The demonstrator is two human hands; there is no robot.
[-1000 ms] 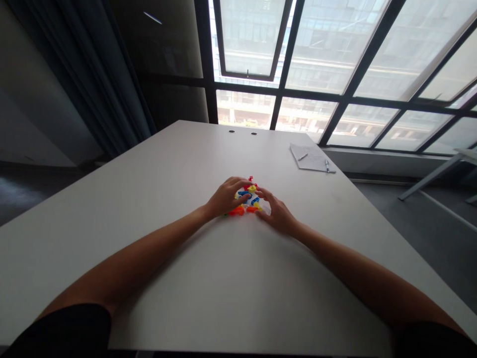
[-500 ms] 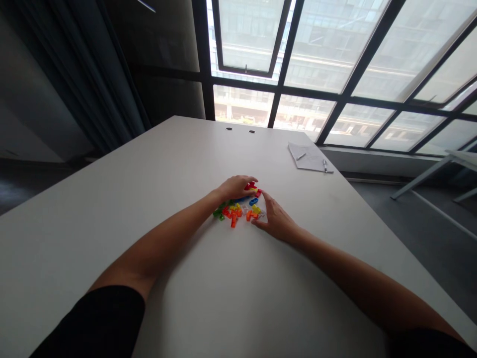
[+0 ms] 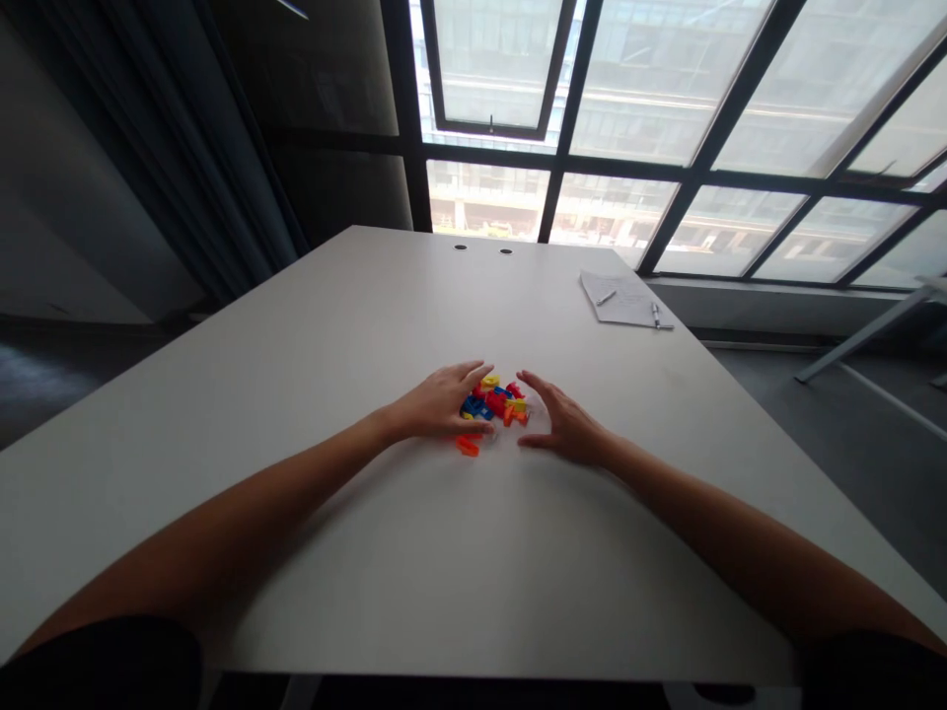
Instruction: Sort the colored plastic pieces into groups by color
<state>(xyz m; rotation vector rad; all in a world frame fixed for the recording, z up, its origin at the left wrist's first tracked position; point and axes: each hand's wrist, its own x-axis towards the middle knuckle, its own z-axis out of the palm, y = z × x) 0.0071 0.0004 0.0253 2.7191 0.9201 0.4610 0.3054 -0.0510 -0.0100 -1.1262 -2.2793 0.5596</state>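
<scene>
A small heap of coloured plastic pieces (image 3: 494,404), red, blue, yellow and orange, lies on the white table (image 3: 444,552). My left hand (image 3: 440,404) lies flat against the heap's left side, fingers stretched out. My right hand (image 3: 566,426) rests on its edge to the right of the heap, fingers straight and apart from the pieces by a small gap. One orange piece (image 3: 468,447) lies loose just in front of the heap, by my left thumb. Neither hand holds anything.
A sheet of paper (image 3: 625,301) with a pen (image 3: 655,316) lies at the table's far right corner. Two cable holes (image 3: 483,249) sit near the far edge. Large windows stand behind the table, a dark curtain at the left.
The spread pieces have been pushed together into a tighter heap between my hands. My left hand came down from the heap's far side to its left side. My right hand stayed at the right.
</scene>
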